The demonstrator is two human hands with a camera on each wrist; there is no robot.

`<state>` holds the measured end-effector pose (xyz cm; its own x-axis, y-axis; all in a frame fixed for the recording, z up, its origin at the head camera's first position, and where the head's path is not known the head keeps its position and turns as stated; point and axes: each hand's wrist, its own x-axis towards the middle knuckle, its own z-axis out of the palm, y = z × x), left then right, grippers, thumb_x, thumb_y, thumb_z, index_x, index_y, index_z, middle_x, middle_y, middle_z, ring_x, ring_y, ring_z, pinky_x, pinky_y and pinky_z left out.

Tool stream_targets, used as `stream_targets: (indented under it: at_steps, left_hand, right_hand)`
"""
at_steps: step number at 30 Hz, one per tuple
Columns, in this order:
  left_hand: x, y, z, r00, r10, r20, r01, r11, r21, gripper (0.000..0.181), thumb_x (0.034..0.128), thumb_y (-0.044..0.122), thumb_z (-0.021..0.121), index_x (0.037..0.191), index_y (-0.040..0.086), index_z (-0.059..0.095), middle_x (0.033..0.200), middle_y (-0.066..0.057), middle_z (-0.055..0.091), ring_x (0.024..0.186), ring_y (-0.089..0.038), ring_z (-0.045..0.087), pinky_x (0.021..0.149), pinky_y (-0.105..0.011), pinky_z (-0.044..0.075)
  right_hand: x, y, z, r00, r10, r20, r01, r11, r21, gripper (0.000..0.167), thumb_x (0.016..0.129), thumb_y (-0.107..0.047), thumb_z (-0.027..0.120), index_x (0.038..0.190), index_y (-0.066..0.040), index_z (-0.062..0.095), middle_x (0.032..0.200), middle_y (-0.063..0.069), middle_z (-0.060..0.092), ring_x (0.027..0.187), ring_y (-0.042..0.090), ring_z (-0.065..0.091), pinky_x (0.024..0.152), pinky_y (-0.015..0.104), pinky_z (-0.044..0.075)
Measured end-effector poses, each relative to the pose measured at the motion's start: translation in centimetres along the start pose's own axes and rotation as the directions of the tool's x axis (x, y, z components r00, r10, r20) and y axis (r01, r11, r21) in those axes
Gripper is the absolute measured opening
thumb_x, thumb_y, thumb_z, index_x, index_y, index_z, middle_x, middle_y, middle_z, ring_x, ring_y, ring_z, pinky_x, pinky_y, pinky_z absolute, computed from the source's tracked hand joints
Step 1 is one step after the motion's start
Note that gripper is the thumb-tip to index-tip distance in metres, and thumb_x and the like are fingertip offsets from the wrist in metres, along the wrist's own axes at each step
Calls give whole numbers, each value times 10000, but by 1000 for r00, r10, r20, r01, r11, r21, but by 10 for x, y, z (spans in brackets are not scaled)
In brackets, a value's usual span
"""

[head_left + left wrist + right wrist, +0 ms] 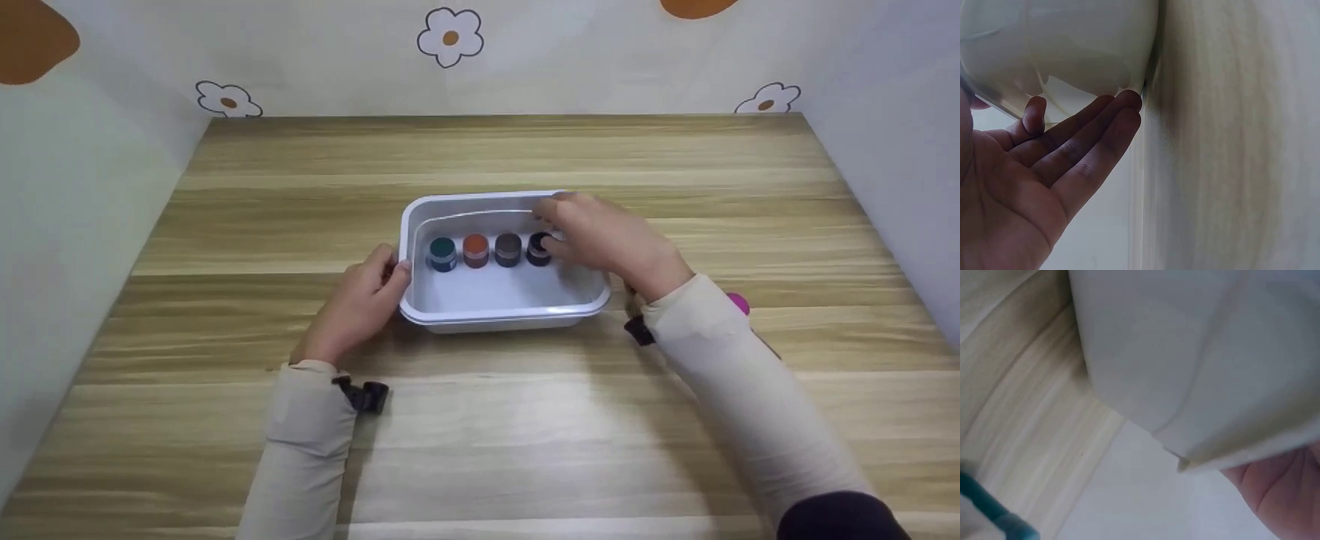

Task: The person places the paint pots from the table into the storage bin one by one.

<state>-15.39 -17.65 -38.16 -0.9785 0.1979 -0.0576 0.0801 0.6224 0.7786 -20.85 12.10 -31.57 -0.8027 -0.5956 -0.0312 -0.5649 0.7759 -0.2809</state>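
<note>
A white plastic tub [495,296] stands on the table, with small paint jars in a row inside: a dark green jar [443,253], an orange jar [475,250], a brown jar [508,249] and a black jar [538,249]. My left hand [360,300] holds the tub's left end, thumb at the rim. In the left wrist view, the fingers [1095,152] lie against its outer wall. My right hand [607,232] reaches over the right end, its thumb at the black jar and its other fingers spread beyond it. The right wrist view shows mostly tub wall [1174,354], hiding those fingertips.
A pink round thing [739,303] and a thin dark stick [766,345] show partly from behind my right forearm. Something teal [994,512] appears at the right wrist view's lower left corner. Walls with flower prints border the wooden table [480,442].
</note>
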Motion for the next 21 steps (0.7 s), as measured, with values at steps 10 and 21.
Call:
stream_targets:
  at_steps: [10, 21]
  left_hand:
    - [-1, 1, -1, 1000, -5, 3, 5, 999, 48, 301, 1045, 315, 411, 1135, 42, 500, 1012, -133, 581, 924, -242, 533, 787, -357, 436]
    - [0, 1, -1, 1000, -16, 16, 15, 999, 42, 295, 1050, 301, 400, 1162, 42, 485, 1025, -145, 568, 928, -247, 537, 771, -352, 453]
  right_hand:
    - [-48, 34, -18, 975, -16, -222, 46, 991, 128, 255, 924, -26, 633, 1162, 65, 638, 1095, 202, 669, 977, 324, 659, 867, 455, 539]
    - [-103, 81, -13, 964, 187, -187, -151, 970, 193, 272, 939, -87, 633, 1159, 72, 637, 1091, 220, 679, 987, 356, 662, 882, 518, 519]
